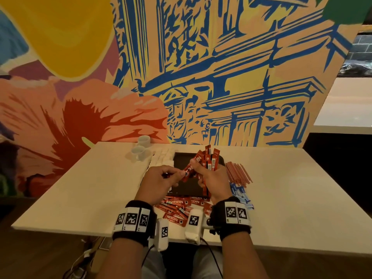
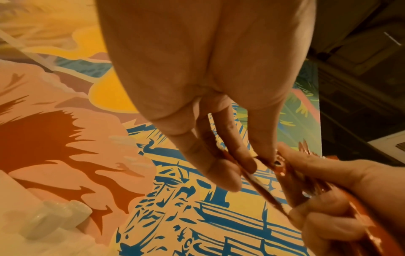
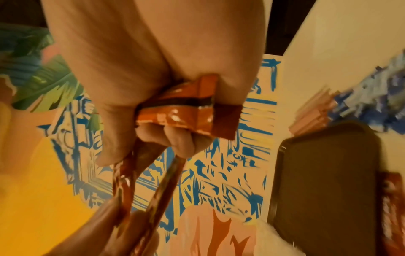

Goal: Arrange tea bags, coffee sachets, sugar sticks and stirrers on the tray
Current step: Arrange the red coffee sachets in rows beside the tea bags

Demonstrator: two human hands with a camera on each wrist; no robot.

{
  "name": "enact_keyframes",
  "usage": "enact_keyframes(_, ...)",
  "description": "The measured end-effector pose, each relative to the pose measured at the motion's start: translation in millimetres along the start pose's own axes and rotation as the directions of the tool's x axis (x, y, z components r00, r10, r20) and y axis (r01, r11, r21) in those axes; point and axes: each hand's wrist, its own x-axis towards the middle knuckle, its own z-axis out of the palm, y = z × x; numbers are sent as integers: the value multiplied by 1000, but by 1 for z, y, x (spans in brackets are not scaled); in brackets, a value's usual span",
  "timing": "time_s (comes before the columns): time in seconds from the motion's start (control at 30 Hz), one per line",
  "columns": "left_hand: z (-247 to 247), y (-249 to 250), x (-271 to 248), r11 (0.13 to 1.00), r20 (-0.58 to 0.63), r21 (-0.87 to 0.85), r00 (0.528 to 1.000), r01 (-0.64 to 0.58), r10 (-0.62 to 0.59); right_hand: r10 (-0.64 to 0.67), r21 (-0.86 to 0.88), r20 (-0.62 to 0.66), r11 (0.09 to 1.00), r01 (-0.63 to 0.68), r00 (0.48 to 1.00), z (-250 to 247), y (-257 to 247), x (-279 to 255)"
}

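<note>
1. The tray (image 1: 182, 158) lies mid-table (image 1: 281, 188), near the mural wall (image 1: 221, 77) behind.
2. Two cups (image 1: 138, 152) stand left of the tray, toward the wall.
3. Stirrers (image 1: 237, 174) lie right of the tray.
4. Loose coffee sachets (image 1: 177, 206) lie before the tray, at the near edge.
5. Above the tray, the right hand (image 1: 213, 180) holds a bunch of sachets (image 1: 209, 160); the left hand (image 1: 159, 182) pinches one.

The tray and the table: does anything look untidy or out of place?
Yes. The black tray looks bare, while red coffee sachets lie scattered loosely on the table before it. The right hand holds an uneven bunch of sachets.
</note>
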Motion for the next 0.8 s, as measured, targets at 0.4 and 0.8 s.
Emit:
enact_keyframes(0.4, -6, 3, -2, 992, -40, -101, 997, -77, 74, 24, -399, 396, 905, 149, 918, -4, -15, -7)
enact_keyframes(0.8, -5, -19, -3, 971, -138, -217, 982, 97, -129, 37, -204, 108, 979, -14, 993, -25, 6, 7)
